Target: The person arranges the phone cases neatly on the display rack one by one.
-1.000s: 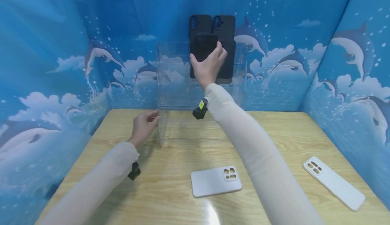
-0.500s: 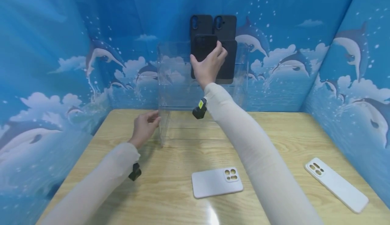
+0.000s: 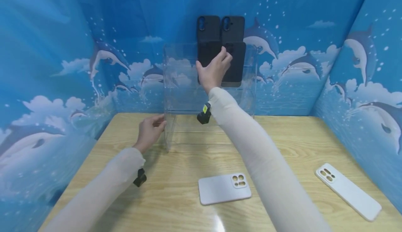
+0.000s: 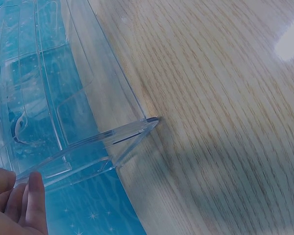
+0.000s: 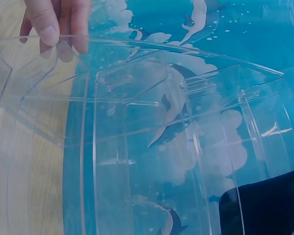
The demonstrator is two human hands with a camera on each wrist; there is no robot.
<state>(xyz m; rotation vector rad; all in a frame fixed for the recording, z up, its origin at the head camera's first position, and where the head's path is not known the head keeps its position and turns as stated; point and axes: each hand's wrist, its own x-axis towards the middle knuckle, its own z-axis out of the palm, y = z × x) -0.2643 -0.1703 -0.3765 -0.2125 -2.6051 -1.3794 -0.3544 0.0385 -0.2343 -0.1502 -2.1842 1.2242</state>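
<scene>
The right hand (image 3: 213,69) covers the lower part of the black phone case (image 3: 208,52) at 12 o'clock, so the grip of its fingers on it cannot be made out. In the right wrist view that case is cut off at the 5 o'clock corner. The left hand (image 4: 17,205) is cropped at 7 o'clock in the left wrist view, and the clear acrylic rack (image 4: 63,98) runs off past 10 o'clock.

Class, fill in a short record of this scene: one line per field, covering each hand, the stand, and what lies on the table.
Right hand: holds a black phone case in the clear acrylic stand
Left hand: touches the stand's left edge
Stand contents: three more black cases
Table: two white cases, one central, one far right
</scene>
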